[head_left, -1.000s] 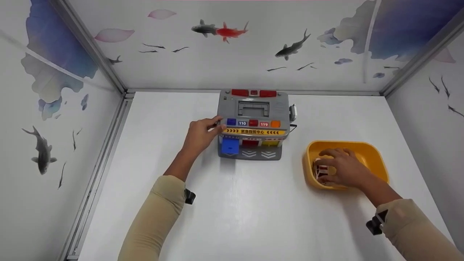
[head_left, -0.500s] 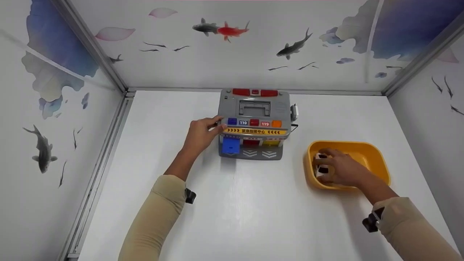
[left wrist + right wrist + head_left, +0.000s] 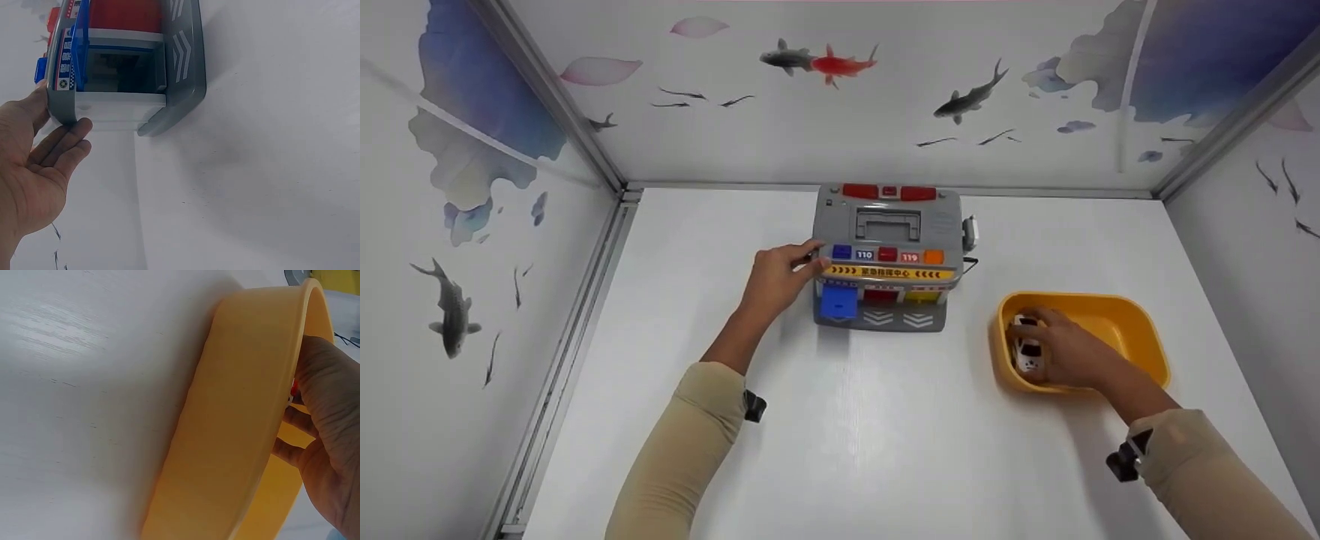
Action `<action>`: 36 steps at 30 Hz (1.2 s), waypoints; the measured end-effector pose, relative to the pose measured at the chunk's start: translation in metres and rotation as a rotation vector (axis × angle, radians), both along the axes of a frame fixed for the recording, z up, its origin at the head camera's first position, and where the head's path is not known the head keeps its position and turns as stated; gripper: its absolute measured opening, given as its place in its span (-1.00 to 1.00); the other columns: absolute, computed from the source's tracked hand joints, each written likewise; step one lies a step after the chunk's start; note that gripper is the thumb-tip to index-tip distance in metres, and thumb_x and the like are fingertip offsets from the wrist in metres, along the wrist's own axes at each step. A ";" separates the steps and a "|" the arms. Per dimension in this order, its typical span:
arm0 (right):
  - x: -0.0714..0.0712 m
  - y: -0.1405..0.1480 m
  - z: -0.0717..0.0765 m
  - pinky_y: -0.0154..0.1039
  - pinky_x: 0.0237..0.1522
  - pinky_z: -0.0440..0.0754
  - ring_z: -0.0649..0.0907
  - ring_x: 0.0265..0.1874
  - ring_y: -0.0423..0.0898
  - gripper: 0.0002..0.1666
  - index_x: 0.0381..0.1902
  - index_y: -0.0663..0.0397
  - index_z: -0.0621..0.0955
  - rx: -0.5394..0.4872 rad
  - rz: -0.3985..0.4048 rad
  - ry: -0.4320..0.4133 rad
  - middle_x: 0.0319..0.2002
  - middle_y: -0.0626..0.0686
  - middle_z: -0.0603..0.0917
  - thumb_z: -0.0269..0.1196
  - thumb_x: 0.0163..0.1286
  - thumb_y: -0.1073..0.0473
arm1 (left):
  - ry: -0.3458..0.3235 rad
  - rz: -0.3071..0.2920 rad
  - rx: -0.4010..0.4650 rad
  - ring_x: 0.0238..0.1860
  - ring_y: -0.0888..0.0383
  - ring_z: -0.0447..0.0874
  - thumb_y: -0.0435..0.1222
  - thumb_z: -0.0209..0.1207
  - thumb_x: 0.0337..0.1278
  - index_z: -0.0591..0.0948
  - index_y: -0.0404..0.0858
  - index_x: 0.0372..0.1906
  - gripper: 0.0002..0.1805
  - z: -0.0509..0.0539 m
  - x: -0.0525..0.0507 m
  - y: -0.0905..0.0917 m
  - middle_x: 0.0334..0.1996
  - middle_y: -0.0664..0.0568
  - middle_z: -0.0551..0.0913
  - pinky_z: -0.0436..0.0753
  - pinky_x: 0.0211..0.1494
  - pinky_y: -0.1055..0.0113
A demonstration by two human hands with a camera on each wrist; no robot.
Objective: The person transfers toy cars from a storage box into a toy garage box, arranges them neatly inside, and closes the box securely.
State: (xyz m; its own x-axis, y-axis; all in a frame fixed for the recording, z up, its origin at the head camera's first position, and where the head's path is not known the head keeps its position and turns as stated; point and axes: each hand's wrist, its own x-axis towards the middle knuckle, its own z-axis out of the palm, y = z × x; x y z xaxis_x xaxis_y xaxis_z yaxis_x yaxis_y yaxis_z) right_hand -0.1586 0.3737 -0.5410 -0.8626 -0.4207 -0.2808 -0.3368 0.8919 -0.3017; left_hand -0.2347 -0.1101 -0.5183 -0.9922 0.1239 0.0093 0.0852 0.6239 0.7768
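In the head view a grey toy emergency station (image 3: 945, 225) stands against the back wall, with red roof lights and coloured buttons. My left hand (image 3: 776, 281) holds its roof by the left front corner, thumb and fingers on opposite faces. The station's blue door (image 3: 82, 48) is swung up in the left wrist view, baring a dark bay; a red door (image 3: 126, 14) beside it is down. At the right, my right hand (image 3: 1071, 349) reaches into a yellow plastic basin (image 3: 1140, 330) and grips a white toy car (image 3: 1027, 358) with black windows. The basin wall hides most fingers in the right wrist view.
A white tabletop (image 3: 870, 442) carries everything. White panels with painted fish surround it, and a metal rail (image 3: 705, 185) runs along the back edge. Small parts, one of them a thin black hook (image 3: 970, 262), stick out from the station's right side.
Inside the basin, my right hand has shifted its fingers and closed around the white car; a red-and-white patch seen beneath it earlier no longer shows in the head view. My left hand stays put.
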 end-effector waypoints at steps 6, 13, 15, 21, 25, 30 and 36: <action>-0.001 0.002 0.006 0.31 0.29 0.74 0.57 0.35 0.34 -0.31 0.39 -0.18 0.71 -0.019 0.006 0.032 0.59 0.37 0.41 0.61 0.30 -0.02 | 0.000 -0.003 -0.002 0.40 -0.07 0.77 0.11 0.33 0.54 0.70 0.00 0.47 -0.44 0.000 0.000 -0.001 0.29 -0.05 0.82 0.73 0.49 0.03; -0.001 0.003 0.020 0.44 0.37 0.64 0.52 0.44 0.38 -0.24 0.40 -0.18 0.70 -0.053 -0.009 0.071 0.57 0.30 0.43 0.64 0.24 -0.03 | -0.013 0.000 0.001 0.42 -0.08 0.75 0.11 0.31 0.56 0.67 0.01 0.49 -0.43 0.003 -0.002 -0.002 0.33 -0.06 0.80 0.71 0.51 0.02; 0.000 0.002 0.025 0.46 0.37 0.62 0.50 0.46 0.38 -0.21 0.41 -0.18 0.70 -0.060 -0.004 0.088 0.56 0.28 0.45 0.65 0.21 -0.02 | -0.021 0.001 0.005 0.42 -0.08 0.75 0.11 0.31 0.56 0.67 0.01 0.50 -0.43 0.003 -0.002 -0.002 0.34 -0.06 0.79 0.71 0.51 0.02; 0.002 -0.003 0.039 0.42 0.37 0.65 0.47 0.44 0.30 -0.22 0.40 -0.15 0.71 -0.064 0.029 0.133 0.53 0.26 0.48 0.64 0.20 0.00 | -0.028 0.006 -0.001 0.43 -0.07 0.75 0.12 0.31 0.55 0.68 0.03 0.49 -0.44 0.002 -0.001 -0.002 0.36 -0.06 0.78 0.72 0.50 0.04; 0.004 -0.011 0.045 0.40 0.34 0.66 0.48 0.40 0.27 -0.23 0.40 -0.13 0.71 -0.083 0.063 0.164 0.51 0.26 0.51 0.63 0.22 -0.02 | -0.026 0.001 -0.005 0.43 -0.07 0.75 0.12 0.31 0.56 0.67 0.04 0.49 -0.44 0.002 -0.001 -0.001 0.36 -0.05 0.78 0.71 0.51 0.02; 0.006 -0.023 0.043 0.36 0.31 0.67 0.53 0.37 0.26 -0.26 0.36 -0.19 0.73 -0.097 0.108 0.211 0.47 0.25 0.54 0.62 0.20 -0.04 | -0.004 -0.003 -0.019 0.40 -0.07 0.76 0.10 0.32 0.56 0.68 0.01 0.49 -0.44 0.001 0.000 -0.001 0.33 -0.06 0.80 0.71 0.51 0.00; 0.011 -0.037 0.037 0.43 0.41 0.61 0.51 0.45 0.32 -0.26 0.36 -0.20 0.73 -0.082 0.119 0.191 0.49 0.25 0.53 0.63 0.19 -0.06 | 0.013 -0.012 -0.015 0.38 -0.09 0.78 0.10 0.32 0.55 0.69 -0.03 0.48 -0.43 -0.001 -0.001 0.000 0.29 -0.07 0.82 0.73 0.48 -0.02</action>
State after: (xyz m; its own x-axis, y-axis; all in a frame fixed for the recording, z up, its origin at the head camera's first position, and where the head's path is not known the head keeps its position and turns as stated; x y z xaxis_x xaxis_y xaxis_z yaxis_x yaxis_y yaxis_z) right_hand -0.1477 0.3370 -0.5036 -0.8398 -0.5373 -0.0784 -0.4959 0.8178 -0.2921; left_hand -0.2354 -0.1102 -0.5189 -0.9905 0.1363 0.0202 0.1029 0.6344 0.7661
